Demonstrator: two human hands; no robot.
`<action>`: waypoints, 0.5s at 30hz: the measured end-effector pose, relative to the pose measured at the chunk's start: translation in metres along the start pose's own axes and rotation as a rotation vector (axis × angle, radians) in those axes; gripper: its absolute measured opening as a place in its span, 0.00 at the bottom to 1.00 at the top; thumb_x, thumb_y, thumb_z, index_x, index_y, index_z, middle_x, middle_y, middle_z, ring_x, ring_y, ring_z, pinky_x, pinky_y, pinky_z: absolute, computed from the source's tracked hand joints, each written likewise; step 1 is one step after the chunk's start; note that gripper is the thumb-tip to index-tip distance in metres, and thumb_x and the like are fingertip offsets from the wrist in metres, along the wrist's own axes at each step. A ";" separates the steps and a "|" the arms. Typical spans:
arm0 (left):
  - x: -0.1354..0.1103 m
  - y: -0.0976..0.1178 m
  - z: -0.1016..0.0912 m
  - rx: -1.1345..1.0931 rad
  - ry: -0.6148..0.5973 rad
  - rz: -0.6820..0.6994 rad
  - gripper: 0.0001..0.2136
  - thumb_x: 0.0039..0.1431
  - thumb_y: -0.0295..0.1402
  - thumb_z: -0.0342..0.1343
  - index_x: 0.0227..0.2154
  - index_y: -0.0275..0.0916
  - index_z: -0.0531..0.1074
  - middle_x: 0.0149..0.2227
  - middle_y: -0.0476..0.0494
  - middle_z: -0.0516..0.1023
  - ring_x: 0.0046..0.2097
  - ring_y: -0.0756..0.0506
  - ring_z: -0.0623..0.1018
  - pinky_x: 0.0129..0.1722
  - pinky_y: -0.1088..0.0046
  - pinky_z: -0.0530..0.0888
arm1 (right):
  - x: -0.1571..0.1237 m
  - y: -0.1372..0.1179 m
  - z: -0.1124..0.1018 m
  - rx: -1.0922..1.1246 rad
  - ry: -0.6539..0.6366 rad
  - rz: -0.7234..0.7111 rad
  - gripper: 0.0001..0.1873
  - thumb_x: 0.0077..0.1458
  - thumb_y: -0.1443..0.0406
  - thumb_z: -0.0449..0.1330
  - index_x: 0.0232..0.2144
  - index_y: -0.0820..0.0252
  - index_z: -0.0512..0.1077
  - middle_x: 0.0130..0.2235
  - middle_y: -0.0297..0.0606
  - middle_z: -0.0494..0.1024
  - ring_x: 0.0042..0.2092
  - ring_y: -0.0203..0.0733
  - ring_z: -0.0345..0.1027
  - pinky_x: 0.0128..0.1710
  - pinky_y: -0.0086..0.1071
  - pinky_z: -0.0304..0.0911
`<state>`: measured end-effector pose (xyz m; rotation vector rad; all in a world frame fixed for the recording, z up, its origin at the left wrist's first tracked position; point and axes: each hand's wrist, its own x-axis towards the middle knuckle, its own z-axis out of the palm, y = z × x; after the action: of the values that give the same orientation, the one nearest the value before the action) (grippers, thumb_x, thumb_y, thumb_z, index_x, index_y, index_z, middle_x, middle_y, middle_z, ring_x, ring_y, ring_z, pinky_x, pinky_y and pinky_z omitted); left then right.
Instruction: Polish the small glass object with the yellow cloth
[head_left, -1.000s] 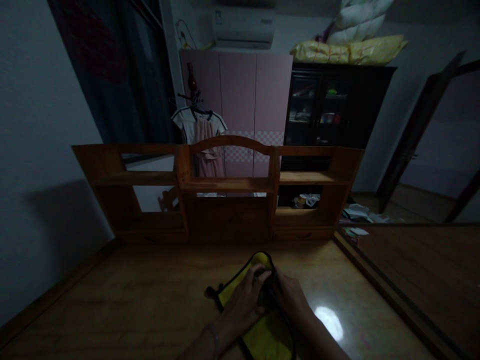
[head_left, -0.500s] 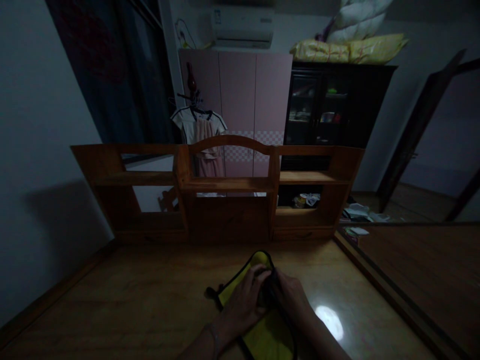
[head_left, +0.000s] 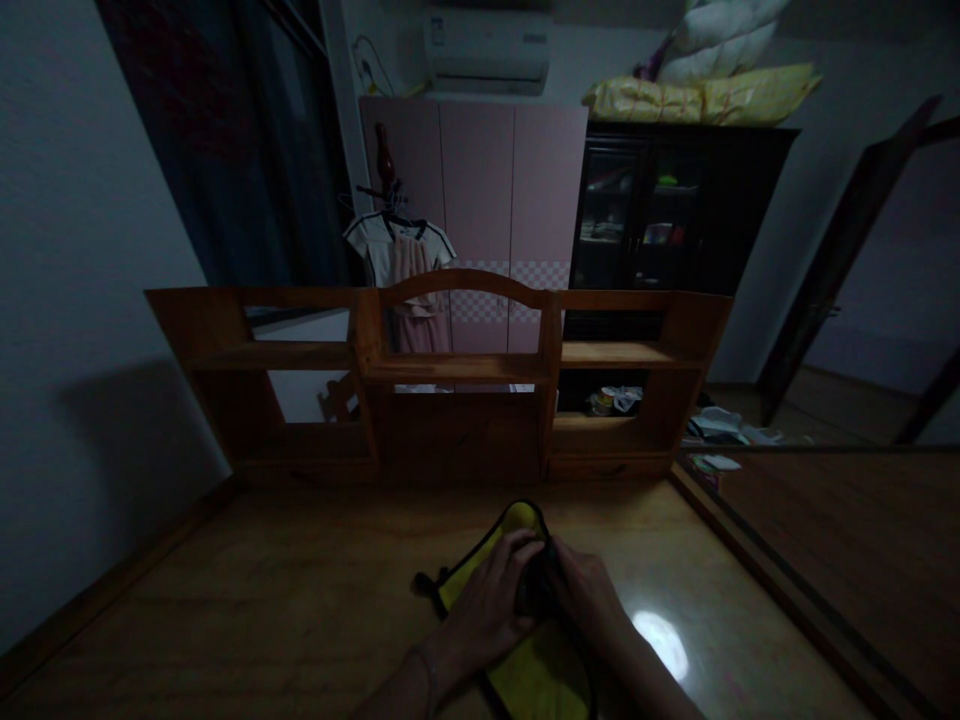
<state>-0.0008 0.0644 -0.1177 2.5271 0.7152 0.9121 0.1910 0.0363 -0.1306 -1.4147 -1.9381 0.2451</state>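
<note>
A yellow fabric bag with black trim [head_left: 541,672] lies on the wooden surface [head_left: 300,590], close in front of me. A small dark tab [head_left: 424,583] sticks out at its left corner. My left hand [head_left: 491,592] rests on top of the bag, its fingers bent and closed at a dark part near the middle. Against the bag's right edge, my right hand [head_left: 583,585] is closed with its fingertips on the black trim. The dark patch between both hands is too dim to make out in detail.
A wooden shelf unit [head_left: 457,372] runs along the far edge of the surface. A raised wooden rail [head_left: 757,560] borders the right side, and a wall [head_left: 112,430] stands at the left. Beyond are a pink wardrobe [head_left: 480,185] and a black cabinet [head_left: 739,210].
Both hands stay in nearly the same place on the bag, with only slight finger movement. The whole view has shifted a little.
</note>
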 end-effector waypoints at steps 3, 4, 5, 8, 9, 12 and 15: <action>-0.001 0.001 0.001 -0.002 0.002 0.006 0.41 0.44 0.21 0.58 0.62 0.46 0.49 0.63 0.42 0.54 0.63 0.41 0.58 0.60 0.60 0.65 | 0.000 0.002 0.000 -0.018 0.015 -0.012 0.10 0.61 0.68 0.49 0.43 0.60 0.66 0.33 0.38 0.77 0.30 0.39 0.71 0.30 0.27 0.59; -0.001 0.001 0.002 0.000 0.000 0.004 0.41 0.44 0.21 0.58 0.62 0.46 0.49 0.63 0.42 0.53 0.63 0.41 0.58 0.60 0.60 0.65 | 0.000 0.003 0.000 -0.035 0.022 -0.017 0.10 0.60 0.69 0.49 0.43 0.60 0.66 0.33 0.39 0.77 0.30 0.39 0.71 0.30 0.27 0.59; -0.001 0.001 0.003 0.003 0.000 -0.001 0.41 0.45 0.22 0.58 0.62 0.46 0.49 0.63 0.42 0.54 0.63 0.41 0.58 0.59 0.60 0.66 | 0.000 0.004 0.000 -0.051 0.026 -0.020 0.10 0.59 0.69 0.49 0.42 0.60 0.66 0.32 0.38 0.76 0.30 0.39 0.70 0.30 0.27 0.59; -0.001 -0.001 0.006 0.010 0.014 -0.020 0.39 0.47 0.23 0.58 0.62 0.45 0.49 0.62 0.41 0.56 0.62 0.41 0.60 0.58 0.60 0.67 | 0.000 0.005 -0.002 -0.068 0.021 -0.011 0.10 0.59 0.70 0.49 0.41 0.60 0.66 0.32 0.38 0.76 0.29 0.39 0.70 0.29 0.27 0.58; -0.001 -0.002 0.007 0.012 0.019 -0.025 0.39 0.47 0.23 0.58 0.62 0.44 0.49 0.61 0.41 0.56 0.62 0.41 0.60 0.59 0.60 0.67 | 0.000 0.006 -0.002 -0.062 0.018 -0.006 0.10 0.59 0.70 0.49 0.41 0.59 0.66 0.32 0.38 0.76 0.29 0.38 0.70 0.29 0.27 0.58; 0.000 -0.003 0.007 0.017 0.023 -0.029 0.39 0.47 0.25 0.59 0.62 0.44 0.49 0.61 0.41 0.56 0.62 0.41 0.61 0.59 0.60 0.66 | -0.001 0.008 0.000 -0.025 0.023 0.015 0.11 0.59 0.69 0.50 0.44 0.59 0.66 0.34 0.38 0.76 0.31 0.39 0.70 0.31 0.27 0.60; 0.000 -0.005 0.007 0.031 0.019 -0.014 0.39 0.48 0.26 0.60 0.62 0.43 0.49 0.62 0.40 0.56 0.62 0.40 0.60 0.60 0.59 0.66 | -0.001 0.009 0.002 0.031 0.021 0.041 0.12 0.59 0.68 0.50 0.46 0.58 0.66 0.36 0.38 0.77 0.35 0.40 0.72 0.34 0.28 0.61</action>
<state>0.0021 0.0670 -0.1250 2.5402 0.7569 0.9285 0.1969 0.0395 -0.1370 -1.4328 -1.8817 0.2778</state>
